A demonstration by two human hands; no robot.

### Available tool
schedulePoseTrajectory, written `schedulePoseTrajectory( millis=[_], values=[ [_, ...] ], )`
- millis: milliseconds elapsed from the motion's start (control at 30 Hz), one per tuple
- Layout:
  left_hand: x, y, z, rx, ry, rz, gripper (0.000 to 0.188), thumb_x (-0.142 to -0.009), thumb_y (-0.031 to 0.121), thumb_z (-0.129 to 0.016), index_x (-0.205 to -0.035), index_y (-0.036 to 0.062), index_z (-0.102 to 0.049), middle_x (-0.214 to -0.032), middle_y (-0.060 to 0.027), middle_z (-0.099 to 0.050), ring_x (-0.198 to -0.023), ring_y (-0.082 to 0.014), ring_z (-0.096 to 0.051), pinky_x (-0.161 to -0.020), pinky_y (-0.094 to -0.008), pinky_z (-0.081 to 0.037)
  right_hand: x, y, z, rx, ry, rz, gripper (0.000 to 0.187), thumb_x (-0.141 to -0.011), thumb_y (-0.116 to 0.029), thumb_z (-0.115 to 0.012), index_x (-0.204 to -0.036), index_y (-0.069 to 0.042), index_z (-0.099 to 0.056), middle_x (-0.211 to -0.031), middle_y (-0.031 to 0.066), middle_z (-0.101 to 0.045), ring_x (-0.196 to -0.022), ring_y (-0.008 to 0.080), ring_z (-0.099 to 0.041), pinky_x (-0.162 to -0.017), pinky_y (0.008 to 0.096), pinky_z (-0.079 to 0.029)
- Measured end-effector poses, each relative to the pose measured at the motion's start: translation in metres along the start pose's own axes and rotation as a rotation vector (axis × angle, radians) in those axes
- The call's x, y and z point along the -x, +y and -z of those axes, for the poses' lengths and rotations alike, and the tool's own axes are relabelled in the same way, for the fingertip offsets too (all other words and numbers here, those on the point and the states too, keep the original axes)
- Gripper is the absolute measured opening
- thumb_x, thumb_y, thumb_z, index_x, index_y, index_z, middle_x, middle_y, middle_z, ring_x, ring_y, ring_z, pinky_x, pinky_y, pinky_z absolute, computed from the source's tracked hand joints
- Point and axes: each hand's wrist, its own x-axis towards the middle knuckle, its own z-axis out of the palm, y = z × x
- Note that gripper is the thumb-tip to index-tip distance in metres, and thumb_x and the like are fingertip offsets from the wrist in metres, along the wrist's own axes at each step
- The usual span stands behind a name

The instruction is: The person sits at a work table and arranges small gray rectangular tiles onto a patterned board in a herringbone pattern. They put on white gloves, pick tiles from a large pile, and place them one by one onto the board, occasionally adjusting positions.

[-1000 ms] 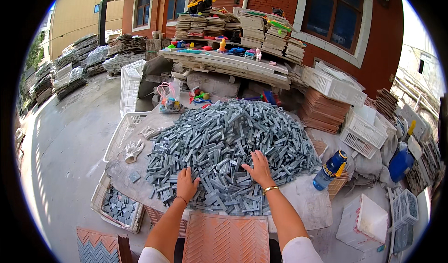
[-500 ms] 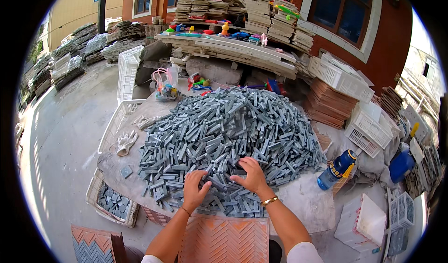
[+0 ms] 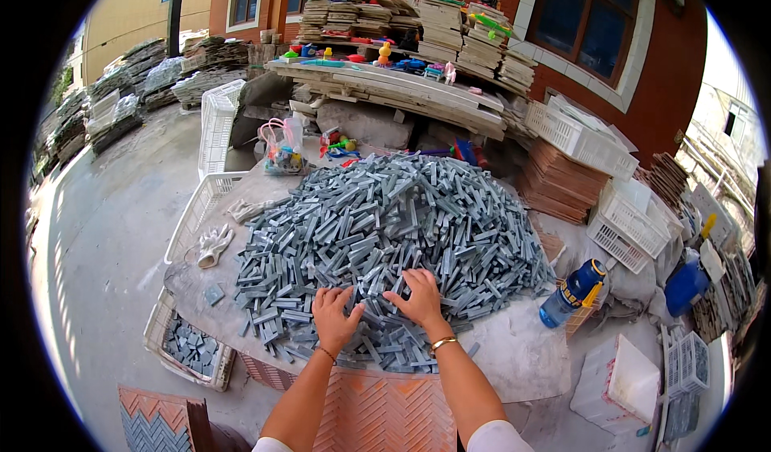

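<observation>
We see the broad, pale, dust-marked counter [image 3: 522,360] carrying a great heap of slender blue-grey stone-like sticks [image 3: 393,219], lying every which way and spread down to the near edge. Below that edge, between our forearms, sits an orange-red panel with herringbone grooves [image 3: 377,412]; the part we can see holds no sticks. At lower left stands another orange-red herringbone panel, partly covered with grey-blue strips [image 3: 152,420]. Above it, beside the counter, a white plastic openwork crate [image 3: 159,327] contains small grey squares. To the right of the heap stands a blue bottle with a yellow strap [image 3: 572,293].

Our left hand [image 3: 334,317] and right hand [image 3: 418,298] are at the lower front of the heap, thumbs apart from the fingers, and we make out no stick clamped in either. What has just changed is their spacing: a second ago they were wider apart, and now they bracket one narrow patch of sticks, so we judge that both are working the same spot.

Left of the heap lie a crumpled white glove [image 3: 214,246] and, smaller, a flat grey square chip [image 3: 214,295].
</observation>
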Motion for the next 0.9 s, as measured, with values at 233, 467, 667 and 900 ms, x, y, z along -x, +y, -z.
schedulePoseTrajectory(
  millis=[233,467,667,900],
  values=[
    [0.0,0.0,0.01,0.221,-0.061,0.023,0.027,-0.077,0.034,-0.067,-0.092,0.0117,-0.071,-0.106,-0.0094,-0.06,-0.11,-0.0318,-0.049,-0.092,-0.0428,-0.038,-0.005,-0.009,0.022,-0.148,-0.191,-0.005,0.057,-0.073,-0.051,-0.072,-0.104,-0.003,-0.066,-0.113,0.015,-0.061,-0.11,0.0344,-0.05,-0.097,0.0421,-0.039],
    [0.002,0.023,0.034,0.497,-0.149,0.062,0.046,-0.083,0.031,-0.065,-0.121,0.0075,-0.055,-0.12,-0.0155,-0.055,-0.114,-0.0334,-0.05,-0.096,-0.0371,-0.041,0.013,-0.038,0.055,-0.421,-0.169,0.019,0.054,-0.081,-0.047,-0.066,-0.113,-0.004,-0.062,-0.12,0.0177,-0.058,-0.114,0.0369,-0.051,-0.097,0.0429,-0.039],
    [-0.012,0.039,-0.008,0.159,-0.079,0.003,0.056,-0.082,0.032,-0.066,-0.129,0.0061,-0.05,-0.135,-0.0174,-0.047,-0.126,-0.0359,-0.041,-0.103,-0.0404,-0.035,-0.003,0.016,0.003,0.085,-0.078,-0.16,0.051,-0.086,-0.043,-0.061,-0.116,-0.002,-0.06,-0.127,0.0177,-0.053,-0.127,0.0365,-0.039,-0.104,0.0436,-0.031],
    [0.005,0.035,0.009,0.556,-0.323,0.007,0.056,-0.079,0.03,-0.066,-0.128,0.007,-0.05,-0.131,-0.0149,-0.051,-0.116,-0.0333,-0.051,-0.097,-0.0391,-0.04,0.028,0.006,0.028,-0.49,-0.318,-0.061,0.05,-0.09,-0.043,-0.054,-0.123,-0.006,-0.057,-0.128,0.0181,-0.052,-0.129,0.0353,-0.037,-0.106,0.0404,-0.029]
  ],
)
